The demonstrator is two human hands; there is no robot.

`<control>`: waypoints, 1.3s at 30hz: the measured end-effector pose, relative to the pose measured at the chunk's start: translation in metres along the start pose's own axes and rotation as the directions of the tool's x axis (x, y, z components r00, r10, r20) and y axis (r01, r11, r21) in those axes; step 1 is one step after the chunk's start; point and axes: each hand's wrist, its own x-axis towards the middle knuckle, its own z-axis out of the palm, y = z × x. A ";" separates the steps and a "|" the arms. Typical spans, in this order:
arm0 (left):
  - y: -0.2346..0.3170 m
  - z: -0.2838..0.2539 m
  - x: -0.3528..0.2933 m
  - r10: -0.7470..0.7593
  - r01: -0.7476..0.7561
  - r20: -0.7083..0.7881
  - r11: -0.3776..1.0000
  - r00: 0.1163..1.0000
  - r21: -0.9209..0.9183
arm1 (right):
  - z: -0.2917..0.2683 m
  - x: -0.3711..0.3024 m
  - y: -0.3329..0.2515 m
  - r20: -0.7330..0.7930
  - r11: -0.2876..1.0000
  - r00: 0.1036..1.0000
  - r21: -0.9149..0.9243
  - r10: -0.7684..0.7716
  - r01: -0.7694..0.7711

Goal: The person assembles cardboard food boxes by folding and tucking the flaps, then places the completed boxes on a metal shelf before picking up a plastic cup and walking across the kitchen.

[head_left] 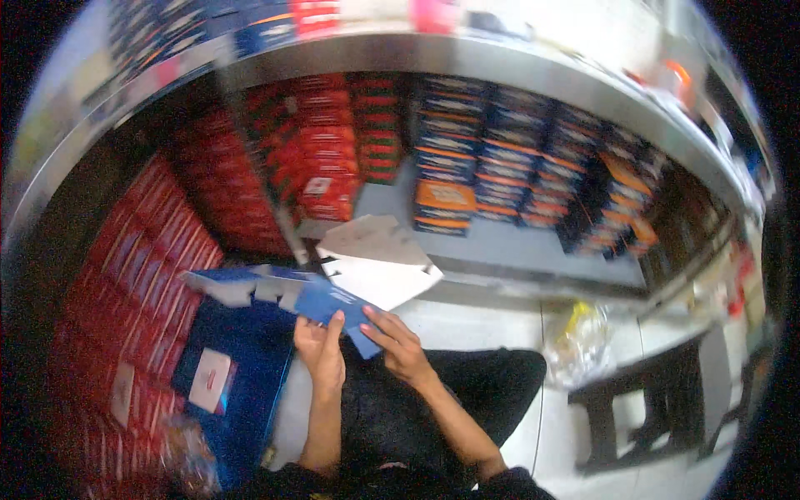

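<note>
Between my hands is a partly unfolded cardboard box, blue on the printed outside and white on the inside, its flaps spread to the left and upward. My left hand grips its lower edge, with the thumb on the blue face. My right hand holds the right side near a small blue flap, fingers bent over the edge. Both hands are above my lap, in dark trousers. Left of them a blue bin or mat carries a small white and red card or box.
Stacked red boxes line the left side. On the low shelf ahead stand more red boxes and dark blue and orange boxes. At right, a clear plastic bag and a dark stool are on the white tiled floor.
</note>
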 end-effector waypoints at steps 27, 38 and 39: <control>-0.037 -0.002 -0.048 -0.369 0.380 0.104 0.918 0.923 -0.111 | 0.008 -0.032 -0.031 -0.050 0.886 0.944 -0.332 0.327 -0.325; -0.009 -0.048 -0.001 -0.114 0.110 0.312 0.993 0.943 0.030 | -0.039 -0.024 -0.023 -0.090 0.893 0.986 -0.418 0.141 -0.166; -0.007 -0.050 0.001 -0.092 0.058 0.209 0.985 0.974 0.164 | -0.043 -0.026 -0.018 -0.072 0.884 0.991 -0.447 0.116 -0.136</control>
